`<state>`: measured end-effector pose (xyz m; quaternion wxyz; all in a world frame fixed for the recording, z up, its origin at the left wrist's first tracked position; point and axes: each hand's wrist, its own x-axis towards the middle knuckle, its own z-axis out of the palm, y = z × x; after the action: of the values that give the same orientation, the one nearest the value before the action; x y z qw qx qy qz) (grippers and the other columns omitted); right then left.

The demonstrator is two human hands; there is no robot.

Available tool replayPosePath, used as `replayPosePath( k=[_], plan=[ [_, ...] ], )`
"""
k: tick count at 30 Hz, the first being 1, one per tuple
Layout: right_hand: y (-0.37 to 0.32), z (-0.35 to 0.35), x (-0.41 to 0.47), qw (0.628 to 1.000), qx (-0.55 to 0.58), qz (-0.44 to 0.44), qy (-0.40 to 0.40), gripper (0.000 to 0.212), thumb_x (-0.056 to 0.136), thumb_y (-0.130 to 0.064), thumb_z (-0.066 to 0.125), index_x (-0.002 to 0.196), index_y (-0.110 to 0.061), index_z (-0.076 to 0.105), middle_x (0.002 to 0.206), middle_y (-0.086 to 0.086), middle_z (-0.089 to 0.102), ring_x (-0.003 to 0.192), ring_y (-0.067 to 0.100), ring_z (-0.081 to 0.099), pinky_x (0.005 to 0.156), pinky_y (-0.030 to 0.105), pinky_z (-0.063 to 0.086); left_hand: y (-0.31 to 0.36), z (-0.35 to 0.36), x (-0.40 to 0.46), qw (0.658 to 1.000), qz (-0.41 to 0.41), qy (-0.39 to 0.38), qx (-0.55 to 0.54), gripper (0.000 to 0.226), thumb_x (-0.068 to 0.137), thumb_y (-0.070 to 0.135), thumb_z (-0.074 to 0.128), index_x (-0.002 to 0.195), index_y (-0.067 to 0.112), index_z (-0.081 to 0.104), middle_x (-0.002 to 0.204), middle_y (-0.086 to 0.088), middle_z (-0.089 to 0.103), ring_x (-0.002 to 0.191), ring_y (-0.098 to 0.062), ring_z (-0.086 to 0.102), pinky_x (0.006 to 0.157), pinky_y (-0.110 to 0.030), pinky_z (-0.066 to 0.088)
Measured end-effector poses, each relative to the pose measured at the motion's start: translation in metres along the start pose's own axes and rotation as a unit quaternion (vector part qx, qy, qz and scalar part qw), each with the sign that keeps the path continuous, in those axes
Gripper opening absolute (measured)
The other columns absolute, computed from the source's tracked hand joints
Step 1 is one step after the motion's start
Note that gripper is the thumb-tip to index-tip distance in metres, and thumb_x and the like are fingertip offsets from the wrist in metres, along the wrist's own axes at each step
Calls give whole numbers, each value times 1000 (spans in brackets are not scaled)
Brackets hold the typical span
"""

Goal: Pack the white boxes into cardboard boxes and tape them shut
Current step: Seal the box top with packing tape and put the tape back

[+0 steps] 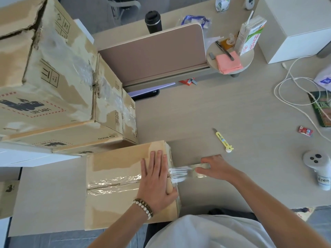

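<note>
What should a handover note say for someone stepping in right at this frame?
Left hand: flat, pressing the clear tape strip onto the brown cardboard box near its right edge.
Right hand: fingers grip the clear tape roll, tape stretched taut off the box.
Done: top seam taped.
Left: cut the tape; the yellow utility knife lies on the desk beyond the roll. Sealed cartons are stacked to the left.

A person in a white shirt [211, 233] and dark trousers [232, 213], bare-armed, wears 2 beaded bracelets [144, 208] on the left wrist

Stacked cartons [53, 86] left; bare desk [197, 113] right
</note>
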<state>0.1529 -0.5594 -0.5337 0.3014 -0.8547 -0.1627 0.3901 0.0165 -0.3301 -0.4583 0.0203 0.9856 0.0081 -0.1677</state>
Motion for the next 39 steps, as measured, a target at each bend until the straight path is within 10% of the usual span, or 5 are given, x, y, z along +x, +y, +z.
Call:
replayPosePath(
  k=[10,21,27,31,39],
  plan=[
    [6,1,-3,996,-72,28,42,56,64,-82,61,79,-27,60,83,-13,54,98,10,49,91,31,35,-1,5,1,1000,3,8,4,106,81,67,48,157,2,15,166,-17,0,153,-38,-3,118,-66,16],
    [7,3,-15,998,39,52,28,32,77,-50,71,102,-38,56,107,-17,49,93,10,57,77,24,45,-4,7,0,999,16,26,-18,111,79,77,44,158,5,14,167,-14,2,154,-35,-3,119,-65,7],
    [4,7,-23,984,102,140,35,78,71,-65,73,137,-45,38,114,-9,55,100,12,56,83,28,43,-22,-31,43,981,46,121,-143,31,85,41,56,102,17,67,115,-3,60,110,-27,52,98,-48,48],
    [4,7,-27,969,183,163,22,75,74,-55,76,138,-45,38,94,0,70,70,15,73,64,30,61,-14,-71,99,988,103,-54,-105,14,94,35,60,88,24,67,92,9,68,92,-15,60,85,-30,46],
    [-11,37,-28,946,201,205,149,54,83,-43,74,133,-34,57,116,5,60,105,22,56,92,30,46,33,-43,163,912,172,-345,-141,24,86,30,75,104,19,65,102,4,69,82,-11,67,69,-21,51]
  ],
)
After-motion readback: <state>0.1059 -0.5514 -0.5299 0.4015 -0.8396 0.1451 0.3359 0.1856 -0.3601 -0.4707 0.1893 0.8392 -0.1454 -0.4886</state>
